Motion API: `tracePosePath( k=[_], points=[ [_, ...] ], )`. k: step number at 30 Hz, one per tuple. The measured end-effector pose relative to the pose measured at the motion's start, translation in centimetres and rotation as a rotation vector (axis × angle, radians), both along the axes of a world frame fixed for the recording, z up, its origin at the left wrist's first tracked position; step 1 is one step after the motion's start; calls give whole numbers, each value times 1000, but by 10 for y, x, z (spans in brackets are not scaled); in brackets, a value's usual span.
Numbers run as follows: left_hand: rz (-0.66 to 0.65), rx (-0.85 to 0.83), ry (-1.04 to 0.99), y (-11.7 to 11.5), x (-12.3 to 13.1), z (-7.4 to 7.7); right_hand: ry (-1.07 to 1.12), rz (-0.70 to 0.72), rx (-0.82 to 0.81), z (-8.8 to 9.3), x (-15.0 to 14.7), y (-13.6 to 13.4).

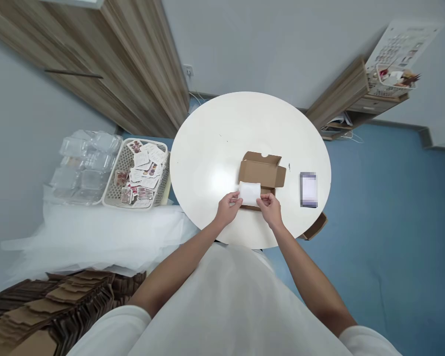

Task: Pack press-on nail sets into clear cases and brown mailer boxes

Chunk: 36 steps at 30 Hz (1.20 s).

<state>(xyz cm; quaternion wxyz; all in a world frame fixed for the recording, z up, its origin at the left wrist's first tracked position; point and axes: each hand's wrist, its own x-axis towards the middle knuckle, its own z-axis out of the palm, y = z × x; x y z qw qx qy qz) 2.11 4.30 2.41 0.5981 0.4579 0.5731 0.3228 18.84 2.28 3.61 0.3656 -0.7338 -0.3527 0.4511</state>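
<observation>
Pinching white packet (249, 193) at opposite ends with left hand (228, 208) and right hand (272, 210), over or in open cardboard box (261, 171), probably at loading step; next likely calls for seating flat before release.

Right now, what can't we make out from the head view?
All head view:
Inside of the white packet: hidden by its outer surface.
Floor of the brown box: mostly behind the packet.
Print on the cards: too small.
Face of the dark-edged object: pixelated.
Lower carton: partly hidden by the table.
Cardboard stack: cut off by picture edges.
</observation>
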Motion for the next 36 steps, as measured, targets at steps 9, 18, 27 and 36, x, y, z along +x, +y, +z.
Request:
tracePosePath(
  k=[9, 18, 27, 36],
  points=[
    [-108, 69, 270, -5, 54, -7, -259, 256, -16, -11, 50, 0],
    [-510, 194, 777, -5, 62, -6, -720, 731, -229, -13, 46, 11],
    [-693, 274, 984, 0, 61, -7, -832, 817, -307, -12, 43, 16],
    [-588, 368, 856, 1, 48, -7, -736, 682, -141, -10, 50, 7]
  ],
)
